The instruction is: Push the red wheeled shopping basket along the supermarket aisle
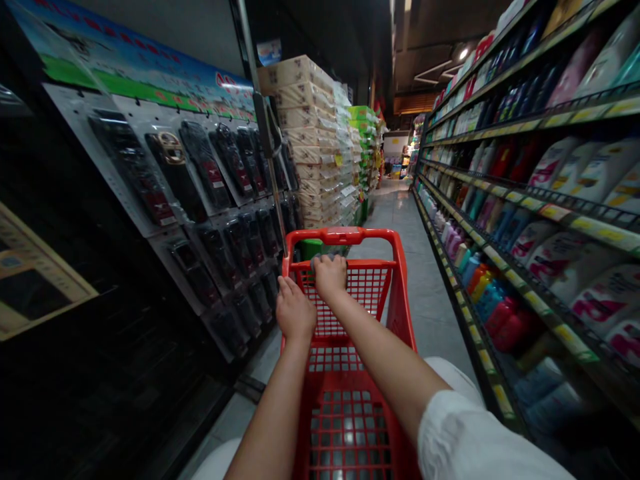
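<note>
A: What's filling the left side of the room?
B: A dark wall (100,373) is running along the aisle, with a tan notice (30,280) hanging low on it. White panels (120,160) are carrying rows of black packs (200,167), and a bright banner (140,73) is stretching above them.

A: And next to that?
B: A metal pole (265,113) is rising in front of the panels, and pale cartons (305,140) are standing stacked high beyond it.

A: Where's the cart?
B: The red cart (343,235) is standing on the pale tile floor (430,300), between the panels and the shelves.

A: What are the hands doing?
B: The left hand (295,310) is resting over the cart's red mesh, its fingers slightly spread, and I can't tell if they're gripping anything. The right hand (329,277) is sitting higher, its fingers curling over a grey item (320,259) at the mesh, though I can't tell how firmly.

A: And the far right?
B: A white sleeve (475,440) is entering at the bottom, while long shelves (525,200) are holding bottles (500,313) and white pouches (575,267) under a dark ceiling (430,40) with a small lamp (464,53)
</note>
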Motion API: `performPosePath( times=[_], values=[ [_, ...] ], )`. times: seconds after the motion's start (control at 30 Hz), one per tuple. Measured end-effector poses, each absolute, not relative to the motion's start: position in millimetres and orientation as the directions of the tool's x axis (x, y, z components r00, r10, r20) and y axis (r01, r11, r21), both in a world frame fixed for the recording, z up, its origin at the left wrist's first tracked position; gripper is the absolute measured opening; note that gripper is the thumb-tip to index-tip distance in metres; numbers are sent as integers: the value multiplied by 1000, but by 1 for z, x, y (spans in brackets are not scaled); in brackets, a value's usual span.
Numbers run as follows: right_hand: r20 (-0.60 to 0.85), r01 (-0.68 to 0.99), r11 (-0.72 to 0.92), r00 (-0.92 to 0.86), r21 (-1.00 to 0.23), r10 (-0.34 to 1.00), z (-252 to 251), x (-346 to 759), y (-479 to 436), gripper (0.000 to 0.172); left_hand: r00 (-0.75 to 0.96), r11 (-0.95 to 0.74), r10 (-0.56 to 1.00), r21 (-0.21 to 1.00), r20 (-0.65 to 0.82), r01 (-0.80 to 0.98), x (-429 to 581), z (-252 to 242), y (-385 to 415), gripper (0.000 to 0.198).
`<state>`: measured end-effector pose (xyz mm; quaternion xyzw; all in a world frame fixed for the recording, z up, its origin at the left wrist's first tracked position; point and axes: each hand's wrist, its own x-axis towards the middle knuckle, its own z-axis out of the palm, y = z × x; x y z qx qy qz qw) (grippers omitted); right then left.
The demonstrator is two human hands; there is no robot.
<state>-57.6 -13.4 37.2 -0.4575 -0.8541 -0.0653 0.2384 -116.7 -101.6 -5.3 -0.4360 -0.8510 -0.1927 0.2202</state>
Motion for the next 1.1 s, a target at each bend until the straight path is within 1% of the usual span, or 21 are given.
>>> performPosePath(
  times=[0.1, 0.17, 0.2, 0.27, 0.33, 0.43, 0.5, 0.57, 0.7, 0.83, 0.9, 0.97, 1.03, 1.1],
  values=[
    [437, 759, 648, -564, -59, 700, 38, -44, -9, 35, -518, 541, 664, 131, 539, 830, -119, -5, -104, 63],
    [404, 754, 655, -588, -38, 701, 38, -17, 2, 36, -520, 536, 668, 142, 532, 832, -120, -4, -105, 64],
    [389, 775, 631, -570, -38, 724, 38, -1, 8, 37, -524, 532, 669, 152, 528, 833, -121, -4, -106, 64],
    [370, 845, 531, -475, -61, 798, 37, 31, 18, 39, -529, 522, 667, 176, 525, 834, -121, -4, -106, 64],
    [367, 884, 462, -407, -73, 836, 36, 52, 26, 40, -531, 512, 659, 200, 533, 836, -120, -4, -105, 64],
    [370, 912, 402, -346, -84, 862, 35, 52, 26, 37, -532, 501, 644, 222, 549, 836, -118, -5, -103, 64],
    [374, 913, 400, -342, -86, 862, 34, 31, 20, 37, -531, 500, 640, 224, 556, 836, -117, -6, -102, 63],
    [390, 892, 447, -388, -70, 835, 34, 2, 10, 37, -526, 499, 640, 217, 561, 839, -117, -7, -101, 62],
    [419, 809, 588, -535, 3, 734, 38, -42, -6, 39, -510, 497, 648, 194, 566, 846, -120, -8, -102, 62],
    [356, 665, 742, -716, 85, 600, 40, -25, 5, 47, -515, 505, 664, 181, 543, 844, -124, -6, -106, 62],
    [330, 623, 775, -758, 107, 563, 39, 2, 18, 51, -522, 507, 668, 188, 530, 841, -124, -5, -107, 62],
    [327, 649, 757, -734, 79, 595, 40, 28, 33, 51, -526, 507, 667, 197, 528, 839, -124, -5, -108, 62],
    [316, 680, 733, -692, -14, 648, 48, 45, 48, 46, -521, 501, 662, 198, 538, 842, -124, -7, -107, 62],
    [367, 683, 720, -644, -119, 671, 64, 51, 63, 43, -510, 493, 656, 196, 557, 848, -124, -9, -105, 62]
  ],
)
